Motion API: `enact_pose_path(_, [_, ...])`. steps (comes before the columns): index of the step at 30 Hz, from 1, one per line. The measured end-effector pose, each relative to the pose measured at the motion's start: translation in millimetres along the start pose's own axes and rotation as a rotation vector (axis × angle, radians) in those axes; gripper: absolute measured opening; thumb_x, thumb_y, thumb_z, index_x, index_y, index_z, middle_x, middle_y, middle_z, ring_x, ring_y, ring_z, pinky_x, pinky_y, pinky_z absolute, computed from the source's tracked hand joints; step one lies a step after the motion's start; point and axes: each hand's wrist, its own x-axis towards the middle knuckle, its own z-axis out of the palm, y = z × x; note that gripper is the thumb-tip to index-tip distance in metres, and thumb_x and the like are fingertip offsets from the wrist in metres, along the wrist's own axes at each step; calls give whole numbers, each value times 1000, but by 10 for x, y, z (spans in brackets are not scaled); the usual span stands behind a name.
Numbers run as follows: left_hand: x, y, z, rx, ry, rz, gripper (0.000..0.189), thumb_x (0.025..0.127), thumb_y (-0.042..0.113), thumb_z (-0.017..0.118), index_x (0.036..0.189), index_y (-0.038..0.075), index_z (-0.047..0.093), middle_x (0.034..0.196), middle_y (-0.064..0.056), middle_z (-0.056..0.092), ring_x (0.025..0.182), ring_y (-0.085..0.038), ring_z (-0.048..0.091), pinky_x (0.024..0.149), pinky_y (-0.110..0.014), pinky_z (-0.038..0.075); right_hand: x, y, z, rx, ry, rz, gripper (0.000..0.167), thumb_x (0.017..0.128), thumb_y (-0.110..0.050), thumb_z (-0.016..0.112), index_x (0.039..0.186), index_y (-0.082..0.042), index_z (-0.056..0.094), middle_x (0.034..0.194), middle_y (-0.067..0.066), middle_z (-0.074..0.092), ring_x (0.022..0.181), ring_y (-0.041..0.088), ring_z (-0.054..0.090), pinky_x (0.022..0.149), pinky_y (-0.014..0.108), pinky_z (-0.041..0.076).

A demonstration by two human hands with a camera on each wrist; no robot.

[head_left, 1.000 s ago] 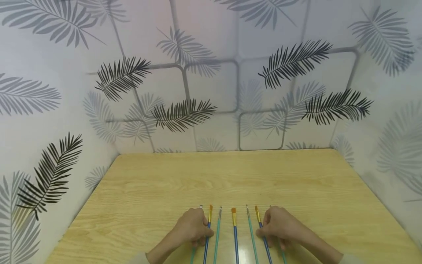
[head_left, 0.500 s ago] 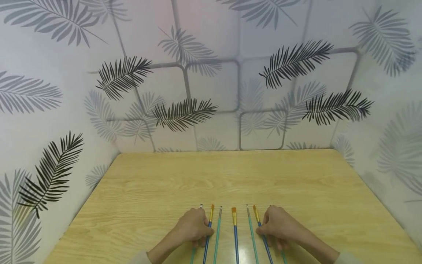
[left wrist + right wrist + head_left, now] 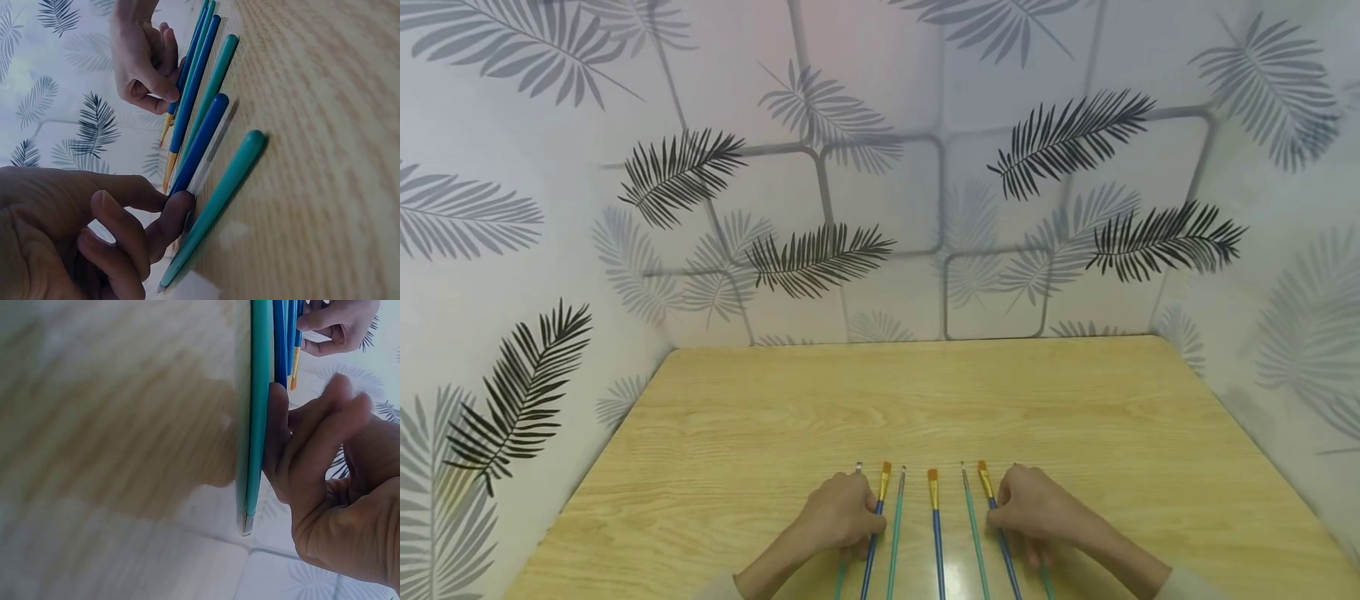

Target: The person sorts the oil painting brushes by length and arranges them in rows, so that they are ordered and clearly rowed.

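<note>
Several paintbrushes lie in a fanned row on the wooden table, bristle ends pointing away. My left hand [image 3: 844, 512] pinches a blue paintbrush [image 3: 871, 554] with gold ferrule and orange bristles between thumb and index finger. Beneath that hand runs the outer left teal paintbrush [image 3: 840, 581], partly hidden; the left wrist view shows its rounded handle end [image 3: 250, 144]. On the other side my right hand [image 3: 1037, 508] pinches a second blue paintbrush [image 3: 1009, 567]. An outer right teal paintbrush [image 3: 259, 394] lies beside its curled fingers in the right wrist view.
Between the hands lie a teal paintbrush [image 3: 895, 537], a wide blue paintbrush [image 3: 937, 542] and another teal paintbrush [image 3: 975, 529]. The wooden table [image 3: 910, 400] reaches back to a wall [image 3: 880, 200] with a leaf pattern, and similar walls stand at both sides.
The bristle end of the left blue paintbrush has swung slightly right. The right blue paintbrush has shifted only a little. Both hands stay almost in place.
</note>
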Motion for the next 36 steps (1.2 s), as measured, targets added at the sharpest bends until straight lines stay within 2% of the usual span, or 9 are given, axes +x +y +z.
enact_pose_path(6, [13, -9, 9, -11, 0, 6, 33, 81, 4, 67, 52, 10, 54, 42, 2, 59, 32, -1, 47, 34, -11, 30, -41, 30, -59, 77, -60, -41, 21, 88, -10, 62, 70, 0, 60, 52, 8, 66, 34, 11, 58, 34, 23, 47])
enact_pose_path(10, [23, -23, -7, -34, -7, 16, 29, 81, 6, 67, 55, 11, 58, 42, 5, 57, 31, 0, 43, 34, -11, 31, -68, 33, -91, 130, -78, -39, 19, 91, -11, 62, 77, 1, 60, 52, 9, 64, 33, 9, 56, 33, 21, 45])
enact_pose_path(13, [29, -30, -32, -52, -18, 19, 18, 83, 7, 67, 65, 5, 65, 44, 4, 59, 33, -1, 47, 35, -12, 35, -84, 22, -112, 168, -85, -21, 18, 93, -13, 62, 83, 2, 60, 52, 9, 62, 32, 8, 54, 32, 20, 43])
enact_pose_path(15, [29, -26, -54, -67, -24, 11, 10, 83, 8, 67, 79, -1, 69, 47, 2, 62, 34, -3, 49, 36, -13, 37, -91, 13, -128, 192, -98, -25, 18, 94, -13, 62, 86, 3, 60, 50, 9, 61, 31, 8, 53, 31, 20, 43])
enact_pose_path(18, [27, -16, -89, -91, -24, -3, 22, 83, 8, 66, 99, -7, 68, 52, -1, 65, 35, -4, 50, 36, -13, 38, -99, 7, -160, 222, -114, -41, 20, 95, -13, 61, 89, 6, 61, 52, 11, 63, 31, 7, 53, 31, 20, 43])
enact_pose_path(21, [27, -10, -125, -114, -27, -1, 30, 84, 8, 65, 108, -10, 64, 54, -3, 67, 35, -4, 47, 36, -13, 37, -104, 4, -195, 247, -125, -56, 21, 96, -13, 61, 92, 7, 59, 60, 17, 67, 32, 7, 54, 32, 20, 43])
enact_pose_path(25, [30, -19, -173, -142, -37, 35, 35, 87, 9, 63, 114, -13, 60, 57, -5, 69, 34, -4, 47, 36, -13, 37, -100, -5, -225, 271, -130, -60, 19, 96, -12, 61, 92, 7, 58, 71, 22, 71, 34, 7, 55, 32, 20, 43])
enact_pose_path(31, [50, -1, -234, -131, -37, 97, 41, 88, 11, 61, 119, -15, 56, 61, -5, 70, 33, -2, 44, 33, -12, 30, -68, -10, -243, 282, -124, -66, 19, 95, -12, 62, 92, 7, 60, 73, 21, 72, 33, 7, 54, 31, 20, 42])
enact_pose_path(36, [61, 12, -260, -133, -49, 125, 41, 88, 10, 61, 120, -16, 55, 62, -6, 71, 34, -3, 44, 34, -12, 31, -34, -26, -270, 294, -130, -81, 23, 96, -15, 64, 97, 7, 59, 75, 21, 73, 34, 7, 55, 31, 21, 42])
